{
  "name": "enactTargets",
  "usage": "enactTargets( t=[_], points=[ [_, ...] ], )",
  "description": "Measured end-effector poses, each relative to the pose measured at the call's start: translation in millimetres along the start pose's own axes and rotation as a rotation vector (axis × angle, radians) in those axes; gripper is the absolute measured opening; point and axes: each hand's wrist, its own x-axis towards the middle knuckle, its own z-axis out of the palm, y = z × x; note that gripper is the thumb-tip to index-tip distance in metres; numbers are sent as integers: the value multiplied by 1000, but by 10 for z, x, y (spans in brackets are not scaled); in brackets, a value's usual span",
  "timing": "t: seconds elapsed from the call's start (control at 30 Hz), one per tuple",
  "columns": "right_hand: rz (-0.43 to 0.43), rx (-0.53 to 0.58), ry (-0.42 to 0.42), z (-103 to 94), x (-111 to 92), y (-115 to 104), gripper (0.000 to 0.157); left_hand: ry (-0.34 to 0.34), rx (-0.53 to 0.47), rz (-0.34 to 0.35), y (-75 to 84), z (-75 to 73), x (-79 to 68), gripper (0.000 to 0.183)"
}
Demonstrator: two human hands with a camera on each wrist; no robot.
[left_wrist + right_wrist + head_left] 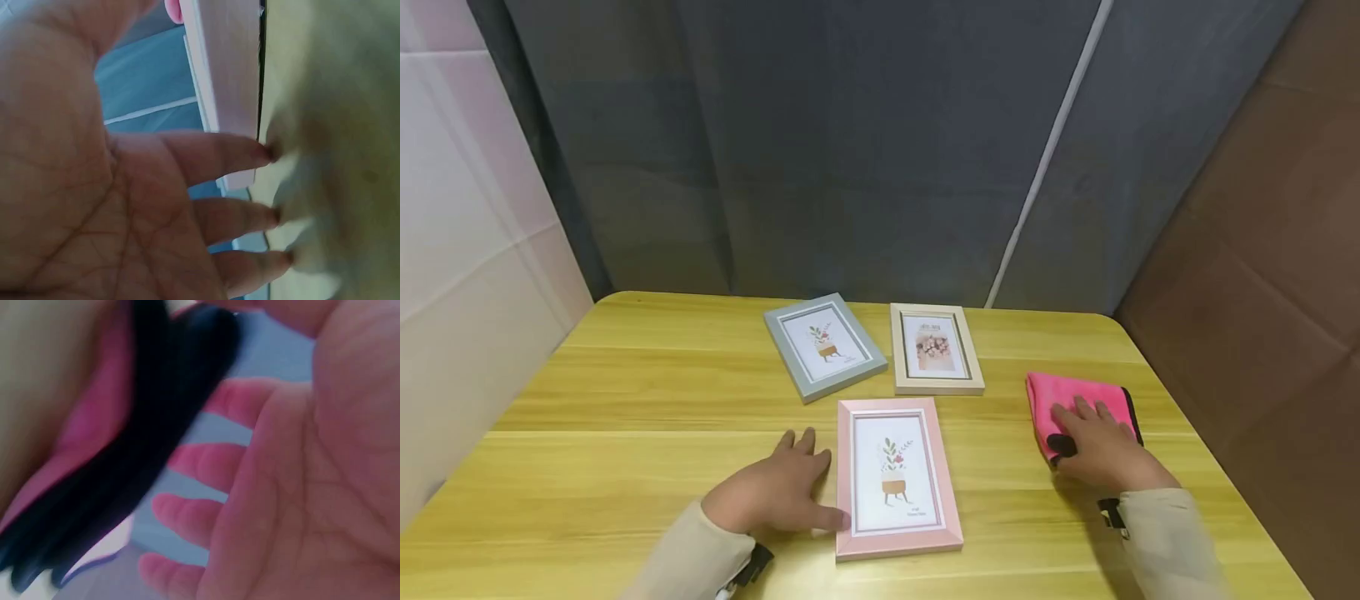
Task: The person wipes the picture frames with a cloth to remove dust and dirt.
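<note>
In the head view, a pink picture frame (898, 546) lies face up, its print showing a plant in a pot on legs. My left hand (778, 487) is spread at its left side, thumb on the lower left edge. The left wrist view shows that hand's fingertips (265, 153) down at the tabletop beside the frame's side. To the right lies a folded pink cloth (1045, 396) with black edging. My right hand (1101, 450) rests over it with fingers extended. Close up in the right wrist view, the layered black edging (125, 456) stands beside those fingers.
Behind the pink frame lie a grey-blue picture frame (790, 354), turned at an angle, and a cream picture frame (940, 388). All rest on a wood-grain table (625, 375). A dark curtain (850, 150) hangs behind it, a brown sheet (1262, 250) to the right.
</note>
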Motion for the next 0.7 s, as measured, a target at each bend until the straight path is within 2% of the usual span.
enactTargets(
  t=[0.13,0.33,0.43,0.57,0.67,0.7],
  points=[
    [21,1,-52,22,1,241,88,21,-9,-7,-7,65,-5,99],
    [-35,-82,62,76,162,344,56,32,43,-24,4,89,-1,104],
    [-43,-76,120,87,240,355,48,30,53,-23,10,96,-8,106],
    [-48,90,173,56,271,314,43,29,54,-21,27,109,-13,108],
    [-6,301,161,7,229,128,45,34,58,-21,46,117,-15,108],
    [2,338,169,-9,205,34,46,36,59,-19,52,120,-15,107]
  ],
)
